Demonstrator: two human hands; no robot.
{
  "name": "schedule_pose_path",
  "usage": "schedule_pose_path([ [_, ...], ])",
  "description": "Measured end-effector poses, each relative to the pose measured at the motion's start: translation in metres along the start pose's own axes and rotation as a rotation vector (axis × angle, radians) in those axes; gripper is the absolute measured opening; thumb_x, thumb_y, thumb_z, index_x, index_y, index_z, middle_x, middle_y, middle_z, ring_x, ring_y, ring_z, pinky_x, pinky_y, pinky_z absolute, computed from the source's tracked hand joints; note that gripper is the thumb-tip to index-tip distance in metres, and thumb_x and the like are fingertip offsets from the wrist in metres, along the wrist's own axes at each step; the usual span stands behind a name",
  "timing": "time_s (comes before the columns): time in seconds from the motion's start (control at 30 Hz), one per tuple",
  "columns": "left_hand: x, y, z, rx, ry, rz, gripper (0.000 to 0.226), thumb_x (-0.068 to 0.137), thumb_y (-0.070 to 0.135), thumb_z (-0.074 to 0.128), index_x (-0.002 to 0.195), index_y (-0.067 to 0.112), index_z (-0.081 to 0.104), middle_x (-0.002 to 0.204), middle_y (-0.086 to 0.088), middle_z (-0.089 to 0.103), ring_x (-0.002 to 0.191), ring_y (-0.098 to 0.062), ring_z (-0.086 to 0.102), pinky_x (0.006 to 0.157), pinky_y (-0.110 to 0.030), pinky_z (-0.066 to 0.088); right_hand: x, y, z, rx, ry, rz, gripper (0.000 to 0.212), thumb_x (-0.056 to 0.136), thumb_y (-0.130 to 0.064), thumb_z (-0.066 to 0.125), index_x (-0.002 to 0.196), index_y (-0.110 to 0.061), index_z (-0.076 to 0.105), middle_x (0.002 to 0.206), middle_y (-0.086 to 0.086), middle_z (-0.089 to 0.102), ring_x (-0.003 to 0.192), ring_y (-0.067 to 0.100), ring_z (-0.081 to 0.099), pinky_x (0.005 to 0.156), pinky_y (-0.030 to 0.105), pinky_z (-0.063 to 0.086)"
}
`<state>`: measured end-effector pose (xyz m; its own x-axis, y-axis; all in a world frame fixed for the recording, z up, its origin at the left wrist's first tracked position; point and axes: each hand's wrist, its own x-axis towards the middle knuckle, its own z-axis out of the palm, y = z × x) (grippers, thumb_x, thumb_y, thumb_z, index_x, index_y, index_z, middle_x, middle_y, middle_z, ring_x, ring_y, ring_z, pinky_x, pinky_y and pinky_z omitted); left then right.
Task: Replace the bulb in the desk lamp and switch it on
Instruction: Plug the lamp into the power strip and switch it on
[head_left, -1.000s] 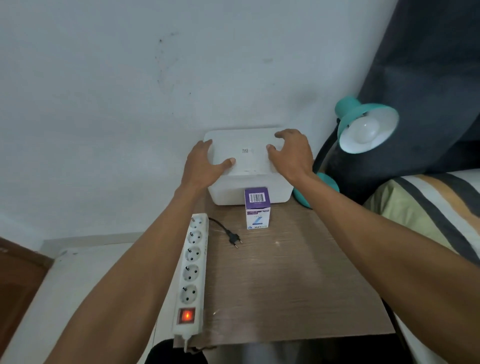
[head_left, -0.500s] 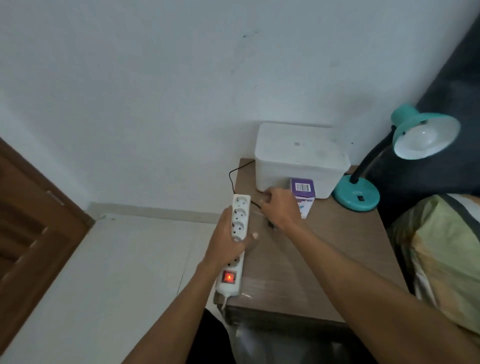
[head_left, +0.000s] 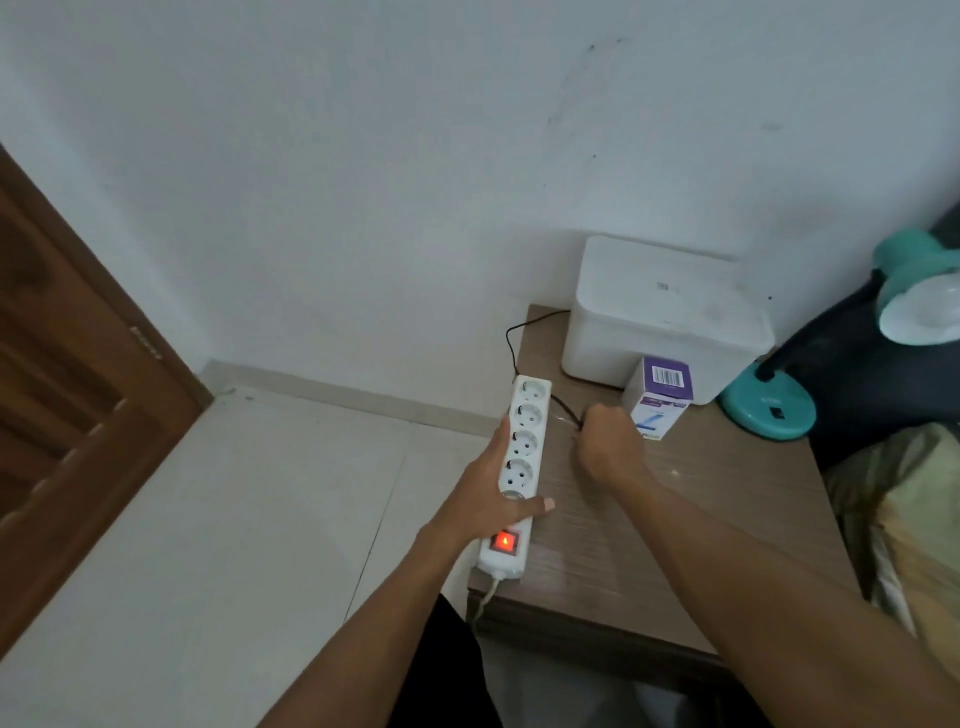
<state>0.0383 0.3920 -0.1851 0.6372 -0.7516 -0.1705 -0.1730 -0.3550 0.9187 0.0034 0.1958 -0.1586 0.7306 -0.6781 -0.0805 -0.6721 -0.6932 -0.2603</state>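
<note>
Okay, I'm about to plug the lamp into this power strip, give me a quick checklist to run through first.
1. Power strip steadied: ok, left hand holds it on the table edge.
2. Plug in hand: cannot tell, right hand is closed around the black cord, plug hidden.
3. Free sockets: ok, four show empty.
4. Strip switch: glowing red, so likely live; not ok for fingers near pins.
5. Bulb in lamp: ok, a white bulb sits in the shade.
6. Lamp lit: not ok, looks dark.
</note>
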Motion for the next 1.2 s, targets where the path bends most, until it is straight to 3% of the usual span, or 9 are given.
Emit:
schedule_pose_path([
  [0.17, 0.001, -0.006, 0.0, -0.041, 0.021, -0.004, 0.119, 0.076, 0.029, 0.091, 0.146, 0.058, -0.001, 0.123, 0.034, 0.053, 0.102, 0.022, 0.057, 0.08, -0.002, 0.047, 0.004, -0.007, -0.012, 0.21, 0.044, 0.097, 0.018, 0.085, -0.013, 0.059, 0.096, -0.008, 0.073, 0.097, 0.016, 0.07, 0.088, 0.034, 0.065, 0.07, 0.033, 0.049],
  [0.37, 0.002, -0.006, 0.001, -0.059, 0.034, -0.004, 0.12, 0.074, 0.035, 0.091, 0.151, 0.058, 0.001, 0.126, 0.014, 0.064, 0.107, 0.0, 0.066, 0.09, -0.02, 0.056, -0.002, -0.04, -0.041, 0.709, 0.146, 0.037, 0.016, 0.083, -0.014, 0.078, 0.098, -0.013, 0.074, 0.086, -0.003, 0.072, 0.077, 0.008, 0.065, 0.074, 0.022, 0.054],
  [0.47, 0.004, -0.007, 0.002, -0.051, 0.043, 0.002, 0.12, 0.074, 0.037, 0.091, 0.158, 0.051, 0.006, 0.124, 0.012, 0.066, 0.106, -0.003, 0.068, 0.092, -0.027, 0.059, -0.009, -0.05, -0.039, 0.745, 0.117, -0.037, 0.012, 0.081, -0.012, 0.079, 0.09, -0.016, 0.072, 0.08, -0.004, 0.07, 0.073, 0.005, 0.064, 0.064, 0.013, 0.047],
  [0.63, 0.006, -0.008, 0.002, -0.03, 0.047, 0.005, 0.118, 0.075, 0.036, 0.09, 0.159, 0.047, 0.008, 0.12, 0.013, 0.067, 0.097, 0.008, 0.066, 0.079, -0.009, 0.054, -0.019, -0.05, -0.024, 0.71, 0.071, -0.05, 0.011, 0.08, -0.009, 0.079, 0.087, -0.013, 0.072, 0.079, -0.001, 0.07, 0.074, 0.01, 0.065, 0.07, 0.024, 0.053],
  [0.77, 0.006, -0.011, 0.002, -0.029, 0.054, 0.024, 0.119, 0.073, 0.037, 0.09, 0.16, 0.046, 0.01, 0.119, 0.011, 0.068, 0.102, -0.003, 0.069, 0.09, -0.028, 0.06, -0.026, -0.048, -0.016, 0.745, 0.096, -0.017, 0.013, 0.078, -0.011, 0.081, 0.078, -0.017, 0.069, 0.077, -0.004, 0.07, 0.073, 0.009, 0.066, 0.061, 0.016, 0.048],
  [0.9, 0.007, -0.012, 0.002, -0.021, 0.057, 0.029, 0.12, 0.073, 0.037, 0.091, 0.16, 0.044, 0.009, 0.119, 0.009, 0.069, 0.1, -0.005, 0.07, 0.088, -0.028, 0.061, -0.025, -0.046, -0.014, 0.742, 0.104, -0.03, 0.012, 0.078, -0.012, 0.081, 0.076, -0.016, 0.069, 0.073, -0.006, 0.069, 0.067, 0.003, 0.063, 0.053, 0.006, 0.043],
  [0.97, 0.007, -0.013, 0.002, -0.015, 0.057, 0.029, 0.12, 0.073, 0.036, 0.091, 0.161, 0.043, 0.009, 0.118, 0.008, 0.07, 0.099, -0.005, 0.07, 0.087, -0.027, 0.061, -0.025, -0.046, -0.011, 0.717, 0.102, -0.045, 0.009, 0.079, -0.013, 0.08, 0.078, -0.015, 0.071, 0.074, -0.005, 0.07, 0.069, 0.005, 0.065, 0.056, 0.009, 0.044],
  [1.1, 0.008, -0.015, 0.004, -0.02, 0.061, 0.03, 0.118, 0.073, 0.036, 0.09, 0.161, 0.04, 0.011, 0.122, 0.007, 0.069, 0.104, -0.006, 0.07, 0.091, -0.031, 0.06, -0.026, -0.045, 0.005, 0.619, 0.145, -0.071, 0.005, 0.081, -0.016, 0.078, 0.085, -0.015, 0.074, 0.078, -0.006, 0.071, 0.073, 0.008, 0.066, 0.067, 0.03, 0.055],
  [1.2, 0.009, -0.017, 0.004, -0.025, 0.059, 0.029, 0.118, 0.074, 0.034, 0.09, 0.162, 0.039, 0.011, 0.121, 0.008, 0.07, 0.103, -0.004, 0.07, 0.09, -0.028, 0.06, -0.024, -0.044, 0.01, 0.618, 0.166, -0.053, 0.006, 0.081, -0.018, 0.077, 0.087, -0.016, 0.076, 0.078, -0.006, 0.073, 0.073, 0.007, 0.067, 0.068, 0.034, 0.058],
])
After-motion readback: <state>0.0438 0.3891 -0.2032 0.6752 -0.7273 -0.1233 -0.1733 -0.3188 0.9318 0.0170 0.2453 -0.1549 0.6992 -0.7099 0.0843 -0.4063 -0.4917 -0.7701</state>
